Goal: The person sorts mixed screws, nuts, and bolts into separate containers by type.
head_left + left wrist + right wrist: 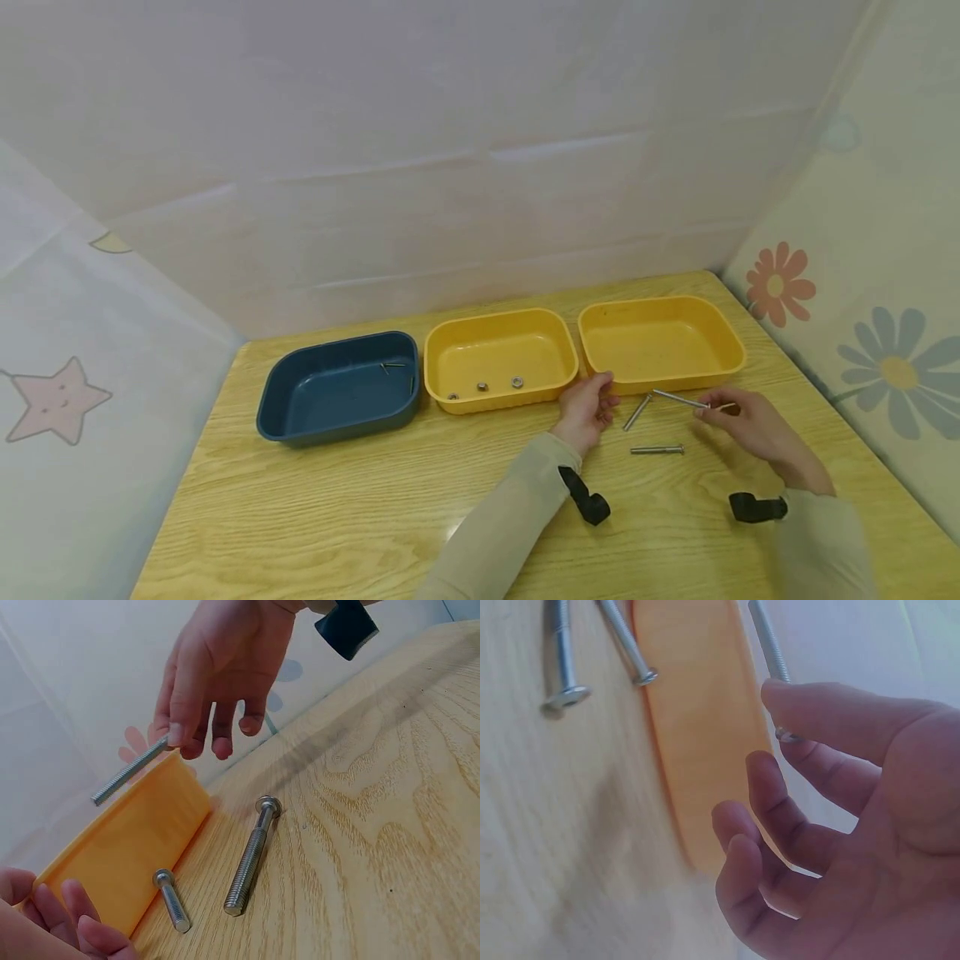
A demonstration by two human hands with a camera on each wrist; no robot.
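My right hand [750, 421] pinches a long metal bolt [678, 399] between thumb and forefinger, near its head. In the right wrist view the other fingers curve loosely below that bolt [769, 641]. The held bolt is raised near the front wall of the right yellow bin [660, 387]. At that bin's near left corner is my left hand [585, 412], fingers loosely bent and touching the rim. Two more bolts lie on the table between the hands: one slanted bolt [637, 412] close to the bin, and one bolt [657, 450] nearer me.
A middle yellow bin [501, 321] contains several nuts [482, 387]. On the left stands a dark blue bin [337, 429] with a few small screws [392, 364] inside. The wooden table [337, 500] meets printed sheets at the back and sides.
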